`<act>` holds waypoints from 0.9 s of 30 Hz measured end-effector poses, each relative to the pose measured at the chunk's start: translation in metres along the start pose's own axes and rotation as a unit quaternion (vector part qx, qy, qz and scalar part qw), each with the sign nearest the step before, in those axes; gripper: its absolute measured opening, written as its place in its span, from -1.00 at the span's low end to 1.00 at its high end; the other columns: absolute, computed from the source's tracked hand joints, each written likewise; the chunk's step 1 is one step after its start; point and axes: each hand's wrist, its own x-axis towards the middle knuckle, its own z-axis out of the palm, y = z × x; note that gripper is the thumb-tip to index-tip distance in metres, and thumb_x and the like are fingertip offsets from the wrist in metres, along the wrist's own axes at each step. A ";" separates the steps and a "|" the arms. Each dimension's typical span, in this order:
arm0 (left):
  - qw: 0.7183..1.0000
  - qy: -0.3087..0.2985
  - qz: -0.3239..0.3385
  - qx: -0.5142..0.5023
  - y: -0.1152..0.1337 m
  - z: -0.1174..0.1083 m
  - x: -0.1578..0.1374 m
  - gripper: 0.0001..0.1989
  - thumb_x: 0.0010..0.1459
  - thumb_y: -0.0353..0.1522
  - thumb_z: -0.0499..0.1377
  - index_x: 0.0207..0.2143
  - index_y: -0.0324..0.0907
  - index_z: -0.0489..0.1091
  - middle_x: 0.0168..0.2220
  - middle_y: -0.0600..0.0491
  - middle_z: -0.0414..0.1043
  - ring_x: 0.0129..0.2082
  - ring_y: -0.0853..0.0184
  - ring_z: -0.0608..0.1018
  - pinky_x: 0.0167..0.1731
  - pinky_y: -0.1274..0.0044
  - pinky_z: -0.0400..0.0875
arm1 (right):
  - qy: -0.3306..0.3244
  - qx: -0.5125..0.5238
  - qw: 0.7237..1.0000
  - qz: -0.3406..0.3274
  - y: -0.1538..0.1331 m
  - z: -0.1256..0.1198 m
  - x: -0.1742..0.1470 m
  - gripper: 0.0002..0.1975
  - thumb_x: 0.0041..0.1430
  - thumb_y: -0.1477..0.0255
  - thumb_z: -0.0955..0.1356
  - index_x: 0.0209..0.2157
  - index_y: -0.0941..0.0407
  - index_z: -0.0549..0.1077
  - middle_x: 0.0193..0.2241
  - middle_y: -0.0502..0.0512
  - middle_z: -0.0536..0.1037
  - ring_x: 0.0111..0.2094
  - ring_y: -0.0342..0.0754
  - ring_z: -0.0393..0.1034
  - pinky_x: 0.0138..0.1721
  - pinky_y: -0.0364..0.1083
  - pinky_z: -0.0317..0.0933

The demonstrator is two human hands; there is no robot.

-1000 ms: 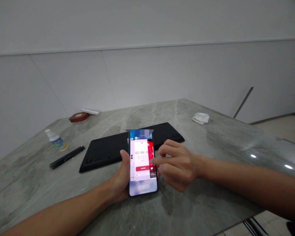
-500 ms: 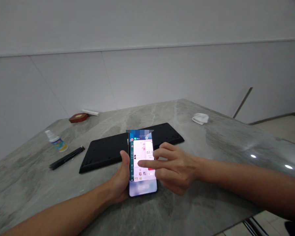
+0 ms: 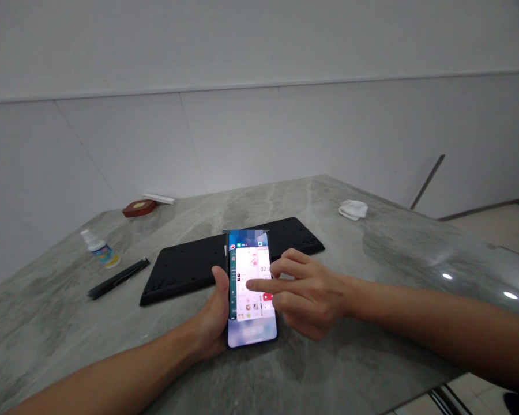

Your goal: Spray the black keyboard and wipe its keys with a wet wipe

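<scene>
My left hand point(image 3: 214, 320) grips a smartphone point(image 3: 251, 333) upright along its left edge, thumb on the side and the other fingers hidden behind it. On the lit screen are overlapping app cards, a pale pink one in the middle. My right hand point(image 3: 309, 294) holds nothing; its index finger reaches across the screen with the tip on or just over the pink card, the other fingers bent. Behind the phone lies a black keyboard point(image 3: 185, 268), underside up, partly covered by the phone.
On the grey marble-patterned table point(image 3: 320, 369) a spray bottle point(image 3: 101, 249) and a black folded strip-like item point(image 3: 119, 278) lie at left. Farther back are a red-brown box point(image 3: 138, 208) and a white bar point(image 3: 159, 199). A crumpled white cloth point(image 3: 353, 210) is at right. Behind stands a wall point(image 3: 242, 132).
My right index fingertip has shifted slightly right on the screen, and the app cards have slid slightly right. My left hand still holds the phone in nearly the same place.
</scene>
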 end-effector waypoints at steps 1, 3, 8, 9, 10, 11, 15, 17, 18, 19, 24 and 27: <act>1.000 -0.002 0.002 0.000 0.000 0.000 0.000 -0.10 -0.06 0.26 -0.04 0.08 -0.23 0.37 0.00 -0.22 0.45 0.03 -0.01 0.47 0.16 0.18 0.18 | -0.003 0.000 1.000 0.004 0.000 0.000 0.000 -0.91 0.04 0.51 0.23 -0.37 0.15 0.34 0.02 0.09 0.48 -0.22 0.00 0.27 -0.30 0.01 0.10; 1.000 -0.003 0.006 0.001 -0.001 -0.001 0.001 -0.10 -0.06 0.26 -0.03 0.08 -0.23 0.37 0.01 -0.22 0.45 0.03 -0.01 0.47 0.15 0.18 0.18 | -0.004 -0.001 1.000 0.013 0.000 0.000 0.001 -0.92 0.03 0.51 0.23 -0.39 0.14 0.33 -0.03 0.08 0.51 -0.23 0.00 0.27 -0.31 0.02 0.09; 1.000 0.000 0.008 0.013 -0.002 -0.003 0.001 -0.07 -0.08 0.27 -0.02 0.09 -0.25 0.36 0.02 -0.24 0.44 0.03 -0.02 0.47 0.15 0.19 0.19 | 0.031 -0.018 0.999 0.021 0.000 -0.001 -0.001 -0.96 0.01 0.51 0.22 -0.45 0.12 0.29 -0.17 0.06 0.56 -0.31 -0.02 0.25 -0.34 0.02 0.06; 1.000 -0.004 0.009 0.016 -0.001 -0.003 0.001 -0.06 -0.09 0.27 -0.01 0.09 -0.26 0.36 0.02 -0.24 0.43 0.04 -0.02 0.47 0.14 0.19 0.19 | 0.036 -0.019 0.999 0.020 0.000 -0.001 -0.001 -0.96 0.01 0.51 0.22 -0.45 0.11 0.28 -0.18 0.06 0.55 -0.31 -0.02 0.25 -0.34 0.02 0.05; 1.000 -0.007 0.008 0.019 -0.001 -0.002 0.000 -0.06 -0.09 0.27 0.00 0.09 -0.26 0.35 0.02 -0.25 0.43 0.04 -0.03 0.46 0.14 0.19 0.19 | 0.036 -0.017 0.999 0.019 0.000 -0.001 -0.001 -0.96 0.01 0.51 0.22 -0.44 0.11 0.28 -0.17 0.06 0.55 -0.30 -0.02 0.25 -0.33 0.02 0.06; 1.000 -0.010 0.006 0.021 0.000 -0.001 0.000 -0.05 -0.10 0.27 0.01 0.09 -0.27 0.35 0.01 -0.25 0.44 0.04 -0.03 0.46 0.14 0.19 0.19 | 0.034 -0.014 0.999 0.019 -0.001 -0.001 0.000 -0.95 0.01 0.51 0.23 -0.43 0.12 0.28 -0.16 0.06 0.55 -0.29 -0.01 0.25 -0.33 0.02 0.06; 1.000 -0.001 0.007 0.020 0.001 0.004 0.001 -0.09 -0.10 0.25 0.09 0.06 -0.26 0.37 -0.02 -0.21 0.47 0.02 -0.01 0.48 0.12 0.23 0.24 | -0.008 -0.001 1.000 0.026 -0.002 0.000 0.004 -0.91 -0.01 0.52 0.23 -0.39 0.14 0.31 -0.08 0.08 0.52 -0.26 0.00 0.27 -0.31 0.02 0.07; 1.000 0.007 0.008 0.017 0.000 0.006 0.003 -0.10 -0.13 0.24 0.14 0.05 -0.26 0.38 -0.05 -0.20 0.49 0.00 0.01 0.50 0.09 0.25 0.29 | -0.020 -0.001 0.999 0.025 -0.003 0.000 0.005 -0.92 0.01 0.51 0.23 -0.39 0.14 0.32 -0.01 0.08 0.50 -0.24 0.00 0.27 -0.30 0.03 0.08; 1.000 0.015 0.007 0.014 0.000 0.007 0.003 -0.09 -0.16 0.24 0.16 0.05 -0.26 0.38 -0.06 -0.19 0.50 -0.01 0.01 0.51 0.06 0.27 0.32 | -0.013 -0.001 1.000 0.021 -0.002 0.000 0.004 -0.92 0.01 0.51 0.23 -0.39 0.14 0.32 0.00 0.09 0.49 -0.23 0.00 0.27 -0.29 0.03 0.09; 1.000 0.028 0.006 0.011 0.000 0.008 0.003 -0.08 -0.19 0.24 0.19 0.05 -0.26 0.38 -0.07 -0.19 0.51 -0.03 0.01 0.52 0.03 0.29 0.35 | 0.000 -0.002 1.000 0.016 -0.002 0.000 0.003 -0.93 0.01 0.51 0.23 -0.40 0.13 0.31 0.00 0.09 0.49 -0.23 0.01 0.27 -0.29 0.03 0.10; 0.982 0.188 -0.007 0.023 0.018 0.006 -0.025 -0.45 0.00 -0.13 0.33 -0.11 -0.39 0.42 -0.21 -0.24 0.55 -0.27 0.08 0.61 -0.20 0.37 0.51 | 0.071 -0.026 0.997 0.017 0.001 -0.008 -0.003 -0.91 -0.06 0.55 0.24 -0.42 0.12 0.27 -0.05 0.12 0.53 -0.30 0.01 0.26 -0.35 0.03 0.13; 0.945 0.325 0.028 0.022 0.044 -0.007 -0.073 -0.61 0.09 -0.34 0.23 -0.05 -0.37 0.38 -0.15 -0.21 0.52 -0.27 0.07 0.61 -0.26 0.32 0.54 | 0.094 -0.051 0.994 0.033 0.006 -0.016 -0.005 -0.86 -0.09 0.60 0.25 -0.42 0.12 0.27 -0.07 0.14 0.54 -0.31 0.02 0.28 -0.37 0.03 0.13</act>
